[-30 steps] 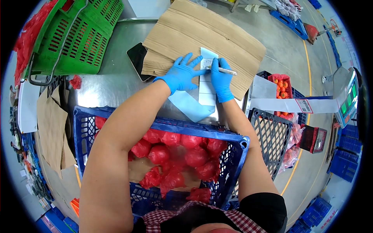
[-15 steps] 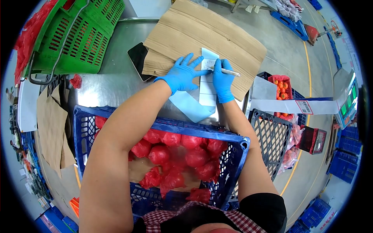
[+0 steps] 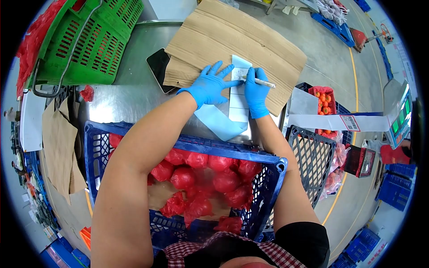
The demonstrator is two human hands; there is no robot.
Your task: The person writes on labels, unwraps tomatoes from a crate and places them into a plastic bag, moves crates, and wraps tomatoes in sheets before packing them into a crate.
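A white strip of paper labels (image 3: 239, 102) lies on a flattened piece of cardboard (image 3: 268, 49), its lower end curling toward me. My left hand (image 3: 209, 88), in a blue glove, rests with spread fingers on the cardboard, and one fingertip touches the strip's edge. In its blue glove, my right hand (image 3: 257, 94) grips a white pen (image 3: 267, 83), whose tip is at the handwritten marks on the strip. Below my forearms stands a blue crate (image 3: 214, 149) with several round items in red wrapping (image 3: 183, 177).
A black phone (image 3: 158, 67) lies partly under the cardboard on the metal table (image 3: 134, 96). A green basket (image 3: 85, 49) stands at the upper left. To the right are a black crate (image 3: 312, 154), a scale display (image 3: 402, 114) and a red-lined box of tomatoes (image 3: 325, 100).
My hands stay almost in place, with only a slight shift of the pen hand. Something red has come into view below the scale display at the far right.
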